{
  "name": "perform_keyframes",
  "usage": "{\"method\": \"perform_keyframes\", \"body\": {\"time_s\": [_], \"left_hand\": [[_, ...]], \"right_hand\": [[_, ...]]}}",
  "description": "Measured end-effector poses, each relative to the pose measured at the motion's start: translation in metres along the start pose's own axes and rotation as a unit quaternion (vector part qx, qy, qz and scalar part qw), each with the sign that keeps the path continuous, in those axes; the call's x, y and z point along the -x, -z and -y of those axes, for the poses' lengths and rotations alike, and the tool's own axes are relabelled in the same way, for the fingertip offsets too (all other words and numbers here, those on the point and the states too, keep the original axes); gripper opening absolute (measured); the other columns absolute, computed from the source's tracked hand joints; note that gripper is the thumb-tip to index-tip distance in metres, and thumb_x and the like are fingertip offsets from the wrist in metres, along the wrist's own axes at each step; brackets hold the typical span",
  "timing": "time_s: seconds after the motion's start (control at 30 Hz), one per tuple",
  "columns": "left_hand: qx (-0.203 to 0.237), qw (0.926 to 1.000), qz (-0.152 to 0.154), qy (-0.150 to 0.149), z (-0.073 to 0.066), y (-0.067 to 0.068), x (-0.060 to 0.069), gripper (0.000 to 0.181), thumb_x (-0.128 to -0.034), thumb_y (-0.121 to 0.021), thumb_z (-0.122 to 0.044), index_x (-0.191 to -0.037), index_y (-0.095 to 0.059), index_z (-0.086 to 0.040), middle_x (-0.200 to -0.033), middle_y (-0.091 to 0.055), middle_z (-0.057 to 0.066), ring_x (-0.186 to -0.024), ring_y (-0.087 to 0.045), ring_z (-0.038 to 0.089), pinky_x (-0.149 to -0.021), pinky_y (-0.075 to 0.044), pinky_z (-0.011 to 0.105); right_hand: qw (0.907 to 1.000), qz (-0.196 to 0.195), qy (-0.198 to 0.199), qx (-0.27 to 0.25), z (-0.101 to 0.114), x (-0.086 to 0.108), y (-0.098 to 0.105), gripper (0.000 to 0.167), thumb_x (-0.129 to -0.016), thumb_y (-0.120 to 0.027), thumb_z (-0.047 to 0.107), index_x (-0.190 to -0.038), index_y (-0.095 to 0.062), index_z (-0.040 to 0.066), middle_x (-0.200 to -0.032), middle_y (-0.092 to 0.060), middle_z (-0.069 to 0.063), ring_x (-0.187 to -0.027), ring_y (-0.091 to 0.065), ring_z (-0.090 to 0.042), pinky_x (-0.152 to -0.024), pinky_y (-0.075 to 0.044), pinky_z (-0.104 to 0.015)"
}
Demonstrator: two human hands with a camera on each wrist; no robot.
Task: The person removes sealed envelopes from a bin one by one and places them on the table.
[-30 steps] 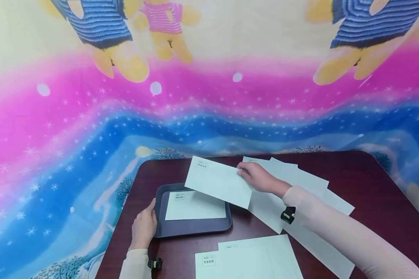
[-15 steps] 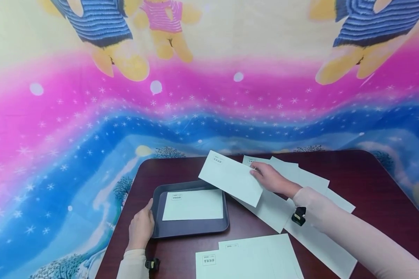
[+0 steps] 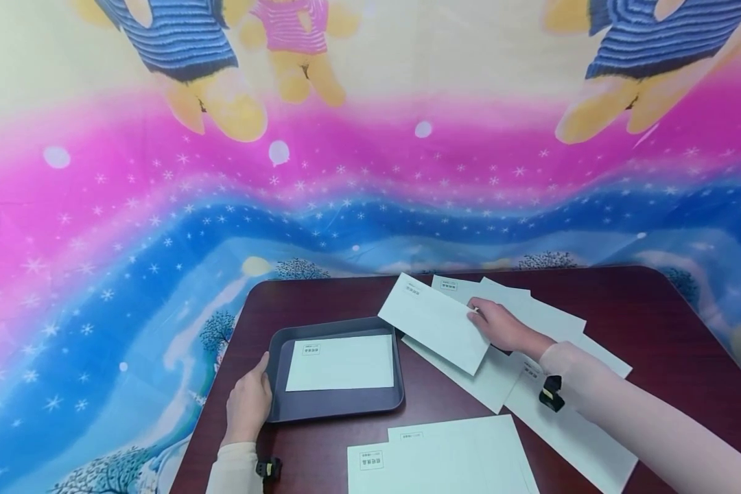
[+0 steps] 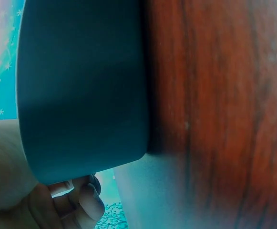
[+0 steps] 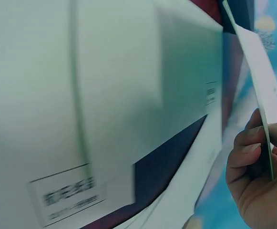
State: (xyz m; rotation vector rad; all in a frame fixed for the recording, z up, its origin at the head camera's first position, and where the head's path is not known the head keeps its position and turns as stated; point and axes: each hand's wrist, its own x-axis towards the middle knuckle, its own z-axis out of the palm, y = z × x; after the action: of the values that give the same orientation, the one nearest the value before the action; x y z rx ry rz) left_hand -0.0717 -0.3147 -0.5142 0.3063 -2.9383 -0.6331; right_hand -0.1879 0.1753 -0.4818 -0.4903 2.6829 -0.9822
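In the head view my right hand (image 3: 500, 326) pinches a white envelope (image 3: 438, 322) by its right edge, holding it tilted above other envelopes. The right wrist view shows this held envelope (image 5: 260, 71) edge-on, between thumb and curled fingers. My left hand (image 3: 249, 405) grips the left edge of a dark grey tray (image 3: 336, 405). In the left wrist view its curled fingers (image 4: 88, 202) show beyond the tray's wall (image 4: 86, 95). Inside the tray lies a smaller white envelope (image 3: 339, 363) with a printed box in its corner.
Several white envelopes overlap on the right of the dark red table (image 3: 673, 384), among them a long envelope (image 3: 568, 432). Two larger envelopes (image 3: 451, 460) lie at the near edge, one partly over the other. A patterned cloth (image 3: 370, 171) hangs behind the table.
My right hand has carried the envelope rightward, away from over the tray, uncovering the smaller envelope there. The tray has shifted slightly left with my left hand still at its edge.
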Motion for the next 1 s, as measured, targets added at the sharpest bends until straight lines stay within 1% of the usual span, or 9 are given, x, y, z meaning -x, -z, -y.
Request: {"method": "perform_keyframes", "body": {"time_s": [0.17,0.4,0.5,0.57,0.63,0.73,0.83,0.9,1.0], "left_hand": [[0.004,1.0,0.002,-0.002,0.001,0.0,0.001,0.047,-0.1044,-0.046,-0.007,-0.151,-0.048,-0.008,-0.055,-0.048,0.008,-0.041,-0.038,0.018,-0.042,-0.028,0.032],[0.004,1.0,0.003,-0.006,0.001,0.0,0.002,0.047,-0.1047,-0.045,-0.007,-0.152,-0.047,-0.008,-0.054,-0.046,0.007,-0.04,-0.036,0.017,-0.042,-0.028,0.032],[0.006,1.0,0.005,-0.004,0.002,0.001,0.003,0.047,-0.1046,-0.046,-0.007,-0.152,-0.047,-0.008,-0.054,-0.046,0.007,-0.04,-0.037,0.017,-0.042,-0.029,0.032],[0.006,1.0,0.005,-0.002,0.002,0.001,0.003,0.047,-0.1046,-0.046,-0.007,-0.152,-0.047,-0.008,-0.054,-0.047,0.007,-0.04,-0.037,0.017,-0.043,-0.029,0.032],[0.006,1.0,0.003,-0.002,0.002,0.001,0.002,0.047,-0.1046,-0.046,-0.007,-0.152,-0.047,-0.008,-0.054,-0.047,0.008,-0.041,-0.038,0.017,-0.043,-0.029,0.032],[0.004,1.0,-0.002,-0.003,0.002,0.001,0.003,0.047,-0.1043,-0.046,-0.007,-0.151,-0.048,-0.008,-0.054,-0.047,0.008,-0.041,-0.038,0.018,-0.043,-0.03,0.032],[0.002,0.9999,-0.01,-0.006,0.003,0.0,0.003,0.047,-0.1037,-0.047,-0.007,-0.15,-0.049,-0.008,-0.054,-0.047,0.008,-0.04,-0.038,0.018,-0.043,-0.03,0.032],[0.002,0.9998,-0.015,-0.009,0.003,0.0,0.003,0.046,-0.1033,-0.048,-0.006,-0.15,-0.05,-0.007,-0.054,-0.047,0.008,-0.04,-0.038,0.018,-0.042,-0.03,0.032],[0.003,0.9998,-0.016,-0.008,0.002,0.0,0.003,0.047,-0.1033,-0.049,-0.007,-0.15,-0.05,-0.007,-0.054,-0.047,0.008,-0.04,-0.038,0.018,-0.042,-0.03,0.032]], "right_hand": [[0.9997,0.009,-0.023,-0.005,-0.011,0.012,-0.001,0.016,-0.109,-0.043,0.016,-0.107,-0.055,0.006,-0.084,-0.06,-0.006,-0.066,-0.05,-0.016,-0.06,-0.043,-0.032],[0.9992,0.009,-0.038,0.006,-0.023,0.028,-0.003,0.014,-0.109,-0.044,0.015,-0.103,-0.055,0.007,-0.082,-0.057,-0.004,-0.07,-0.048,-0.014,-0.063,-0.041,-0.029],[0.9994,0.015,-0.03,0.006,-0.026,0.033,-0.006,0.015,-0.108,-0.044,0.014,-0.103,-0.056,0.006,-0.082,-0.057,-0.003,-0.07,-0.048,-0.013,-0.063,-0.041,-0.028],[0.9994,0.019,-0.03,0.003,-0.027,0.035,-0.008,0.013,-0.107,-0.047,0.014,-0.101,-0.057,0.007,-0.082,-0.057,-0.003,-0.07,-0.048,-0.013,-0.063,-0.041,-0.028],[0.9994,0.021,-0.026,0.011,-0.028,0.036,-0.011,0.012,-0.105,-0.052,0.015,-0.1,-0.06,0.008,-0.082,-0.058,-0.001,-0.069,-0.048,-0.013,-0.062,-0.041,-0.028],[0.9989,0.018,-0.021,0.038,-0.027,0.036,-0.013,0.01,-0.101,-0.061,0.02,-0.098,-0.064,0.01,-0.081,-0.061,0.001,-0.068,-0.049,-0.013,-0.062,-0.04,-0.029],[0.9957,0.01,-0.011,0.092,-0.026,0.037,-0.014,0.014,-0.097,-0.068,0.026,-0.097,-0.065,0.012,-0.078,-0.061,0.003,-0.065,-0.049,-0.012,-0.06,-0.039,-0.03],[0.9914,0.001,-0.008,0.131,-0.024,0.038,-0.014,0.017,-0.094,-0.072,0.03,-0.094,-0.065,0.014,-0.074,-0.058,0.005,-0.062,-0.047,-0.011,-0.058,-0.037,-0.03],[0.9817,-0.011,0.002,0.19,-0.023,0.037,-0.015,0.024,-0.09,-0.076,0.035,-0.086,-0.061,0.017,-0.067,-0.051,0.006,-0.058,-0.042,-0.011,-0.055,-0.031,-0.03]]}}
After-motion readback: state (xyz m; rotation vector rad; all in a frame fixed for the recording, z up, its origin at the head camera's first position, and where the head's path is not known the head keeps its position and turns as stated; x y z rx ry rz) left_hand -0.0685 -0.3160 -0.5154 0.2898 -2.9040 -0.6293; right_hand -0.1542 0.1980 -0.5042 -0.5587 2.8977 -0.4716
